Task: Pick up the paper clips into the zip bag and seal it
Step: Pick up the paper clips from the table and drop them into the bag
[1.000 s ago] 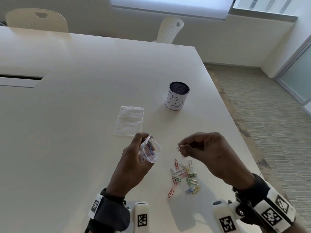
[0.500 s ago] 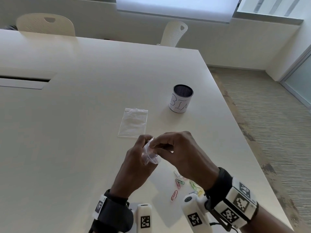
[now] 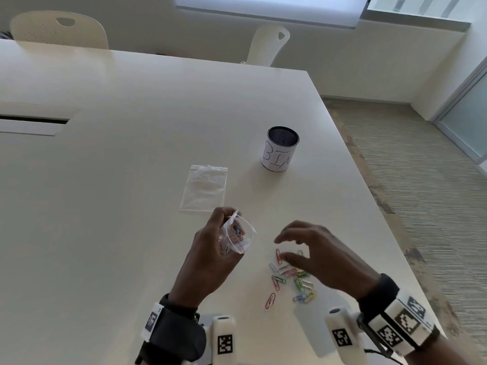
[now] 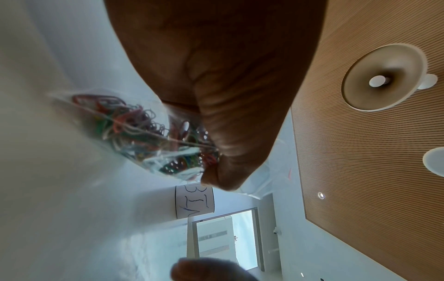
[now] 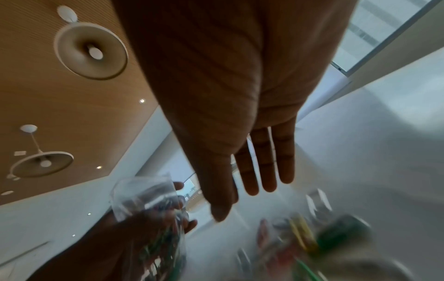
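My left hand [image 3: 210,248] holds a small clear zip bag [image 3: 237,237] upright above the table, its mouth spread open toward the right. Coloured paper clips [image 4: 149,133] fill the bag's lower part. The same bag [image 5: 144,197] shows in the right wrist view, left of my fingers. My right hand [image 3: 297,248] hovers with straight, spread fingers [image 5: 266,167] over a loose pile of coloured paper clips [image 3: 292,277] on the table and holds nothing. A red clip [image 3: 270,301] lies apart at the pile's near left.
A second, flat clear zip bag [image 3: 205,187] lies on the white table [image 3: 118,180] behind my left hand. A black mesh cup labelled BIN [image 3: 280,148] stands farther right. The table's right edge [image 3: 369,206] runs close to the clips. Two white chairs stand beyond the table.
My right hand carried a clip to the bag's mouth, let it go there, and has swung back right and down over the pile, fingers now spread. The left hand kept the bag up.
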`<state>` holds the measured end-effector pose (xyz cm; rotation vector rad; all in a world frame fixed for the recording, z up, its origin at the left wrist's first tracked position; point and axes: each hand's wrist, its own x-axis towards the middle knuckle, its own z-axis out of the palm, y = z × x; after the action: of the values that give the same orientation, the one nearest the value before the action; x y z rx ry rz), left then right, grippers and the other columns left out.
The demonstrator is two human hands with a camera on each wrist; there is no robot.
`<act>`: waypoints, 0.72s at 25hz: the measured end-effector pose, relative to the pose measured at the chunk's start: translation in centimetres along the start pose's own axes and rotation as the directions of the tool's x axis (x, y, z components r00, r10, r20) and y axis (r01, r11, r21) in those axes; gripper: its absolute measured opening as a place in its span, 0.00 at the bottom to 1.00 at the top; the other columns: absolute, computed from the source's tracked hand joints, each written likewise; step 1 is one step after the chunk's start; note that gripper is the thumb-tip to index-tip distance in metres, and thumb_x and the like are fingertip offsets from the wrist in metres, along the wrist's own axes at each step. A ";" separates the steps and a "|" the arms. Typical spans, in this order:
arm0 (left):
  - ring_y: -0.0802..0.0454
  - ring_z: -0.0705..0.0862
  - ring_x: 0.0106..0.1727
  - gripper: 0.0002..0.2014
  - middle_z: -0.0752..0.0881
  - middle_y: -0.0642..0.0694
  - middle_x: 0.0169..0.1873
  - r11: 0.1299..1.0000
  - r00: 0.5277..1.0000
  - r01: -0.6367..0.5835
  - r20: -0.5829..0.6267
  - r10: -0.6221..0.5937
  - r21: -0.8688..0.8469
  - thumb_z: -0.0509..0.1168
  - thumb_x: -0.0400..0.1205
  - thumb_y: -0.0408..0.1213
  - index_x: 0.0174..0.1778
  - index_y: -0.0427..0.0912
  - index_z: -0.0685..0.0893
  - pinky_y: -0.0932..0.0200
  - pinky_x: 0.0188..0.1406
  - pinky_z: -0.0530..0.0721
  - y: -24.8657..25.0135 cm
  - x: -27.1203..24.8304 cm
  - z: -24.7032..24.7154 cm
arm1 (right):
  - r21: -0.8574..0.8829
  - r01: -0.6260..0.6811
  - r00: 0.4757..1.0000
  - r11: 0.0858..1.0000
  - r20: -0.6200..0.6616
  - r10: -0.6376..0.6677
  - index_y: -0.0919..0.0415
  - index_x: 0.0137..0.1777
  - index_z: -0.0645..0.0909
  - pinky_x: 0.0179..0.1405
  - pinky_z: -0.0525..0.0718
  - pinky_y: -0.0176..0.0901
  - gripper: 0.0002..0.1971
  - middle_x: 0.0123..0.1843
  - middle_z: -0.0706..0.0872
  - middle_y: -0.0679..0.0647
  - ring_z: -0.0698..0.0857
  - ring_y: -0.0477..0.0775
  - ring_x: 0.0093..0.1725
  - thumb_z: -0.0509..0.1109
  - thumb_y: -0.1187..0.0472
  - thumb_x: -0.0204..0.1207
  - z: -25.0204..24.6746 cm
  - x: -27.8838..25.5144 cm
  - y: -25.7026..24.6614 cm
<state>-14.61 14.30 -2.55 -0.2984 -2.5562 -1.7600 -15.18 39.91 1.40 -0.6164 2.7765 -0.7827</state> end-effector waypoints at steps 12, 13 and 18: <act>0.51 0.89 0.47 0.26 0.88 0.60 0.52 1.000 1.000 0.020 -0.011 -0.020 -0.022 0.77 0.77 0.26 0.64 0.57 0.79 0.55 0.45 0.90 0.1 0.0 0.1 | -0.191 -0.022 0.995 0.981 0.089 0.039 0.38 0.75 0.78 0.66 0.83 0.36 0.28 0.71 0.75 0.33 0.76 0.34 0.68 0.73 0.34 0.77 -0.3 -3.3 2.2; 0.52 0.89 0.47 0.26 0.88 0.60 0.52 1.000 1.000 0.018 -0.011 -0.018 -0.026 0.77 0.77 0.26 0.64 0.56 0.79 0.58 0.44 0.89 0.2 0.0 0.1 | -0.232 -0.049 0.987 0.972 0.137 0.082 0.35 0.80 0.72 0.67 0.80 0.33 0.35 0.73 0.71 0.31 0.73 0.33 0.70 0.73 0.29 0.73 -0.5 -3.6 2.2; 0.54 0.89 0.47 0.26 0.88 0.61 0.51 1.000 1.000 0.022 -0.001 -0.022 -0.011 0.77 0.77 0.27 0.64 0.57 0.79 0.66 0.42 0.86 0.2 -0.1 0.1 | -0.224 -0.016 0.987 0.974 0.153 0.052 0.38 0.73 0.79 0.65 0.80 0.33 0.23 0.70 0.74 0.36 0.76 0.37 0.68 0.74 0.39 0.80 0.8 -4.0 1.4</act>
<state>-14.47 14.40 -2.44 -0.2702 -2.5597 -1.7812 -11.82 42.44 0.24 -0.6365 2.7388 -0.3981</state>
